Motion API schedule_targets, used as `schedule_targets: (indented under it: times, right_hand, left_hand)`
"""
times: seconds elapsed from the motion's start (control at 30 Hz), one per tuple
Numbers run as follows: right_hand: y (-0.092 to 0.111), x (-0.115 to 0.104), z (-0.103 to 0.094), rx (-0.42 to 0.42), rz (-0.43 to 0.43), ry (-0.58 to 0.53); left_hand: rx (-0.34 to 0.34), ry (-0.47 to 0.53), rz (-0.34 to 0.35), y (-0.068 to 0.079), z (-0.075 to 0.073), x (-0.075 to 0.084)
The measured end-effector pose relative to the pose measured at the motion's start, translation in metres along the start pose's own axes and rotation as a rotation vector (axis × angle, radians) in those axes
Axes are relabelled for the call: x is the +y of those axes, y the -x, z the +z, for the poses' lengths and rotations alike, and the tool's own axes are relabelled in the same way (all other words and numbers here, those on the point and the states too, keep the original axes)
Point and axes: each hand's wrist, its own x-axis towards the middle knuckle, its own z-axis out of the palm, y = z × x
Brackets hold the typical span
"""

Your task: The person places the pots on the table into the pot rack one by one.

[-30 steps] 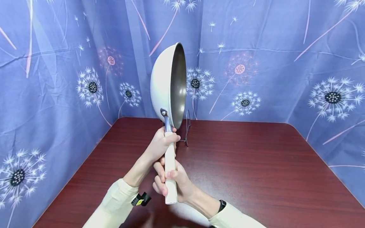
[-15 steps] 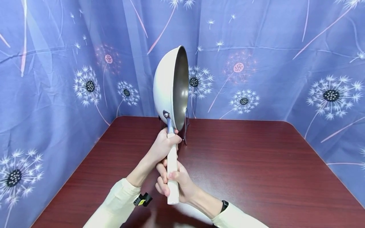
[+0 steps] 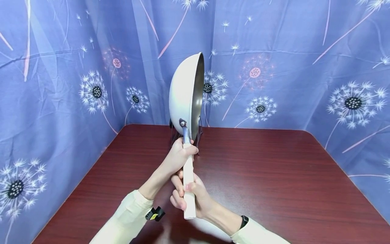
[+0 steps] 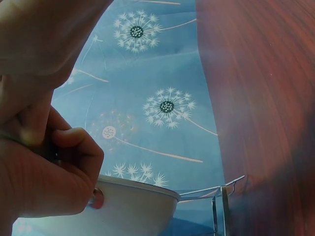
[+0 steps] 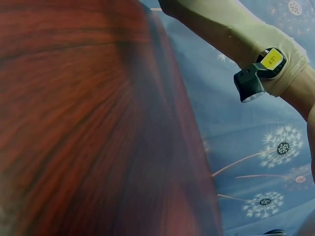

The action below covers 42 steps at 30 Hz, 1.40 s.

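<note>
A white frying pan (image 3: 182, 91) with a deep, rounded body and a dark inside stands on its edge in the head view, its opening facing right. My left hand (image 3: 178, 156) grips the cream handle (image 3: 188, 169) close to the metal neck. Lower down, near the handle's end, my right hand (image 3: 201, 198) holds it with the thumb on top. The pan's lower edge overlaps a wire rack (image 3: 199, 135) on the table. In the left wrist view the pan's rim reaches the rack (image 4: 224, 201). The right wrist view does not show the pan.
The dark red wooden table (image 3: 259, 176) is backed by blue dandelion-print curtains (image 3: 274, 40) on the back and sides. A black wrist camera (image 3: 155, 214) sits at the left cuff.
Both hands have moved the pan a little to the right and downward. It has turned so less of its dark inside shows, and it now overlaps the rack more.
</note>
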Motion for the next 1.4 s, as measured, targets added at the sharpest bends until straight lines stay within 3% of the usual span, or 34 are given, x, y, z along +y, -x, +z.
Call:
schedule_targets:
  times: [0.4,0.63,1.0,1.4]
  right_hand:
    - [0.01,-0.004,-0.003,0.007,0.002,-0.019]
    - [0.015,-0.004,-0.004,0.042,-0.002,-0.04]
    - [0.022,-0.008,0.002,0.168,0.057,-0.128]
    - [0.023,-0.015,0.0,0.269,0.121,-0.09]
  left_hand:
    - [0.017,-0.051,-0.015,-0.003,0.01,-0.009]
    - [-0.011,-0.051,-0.022,-0.007,0.014,-0.016]
    - [-0.011,-0.114,-0.071,-0.009,0.019,-0.024]
    - [-0.007,-0.119,-0.095,-0.014,0.023,-0.031]
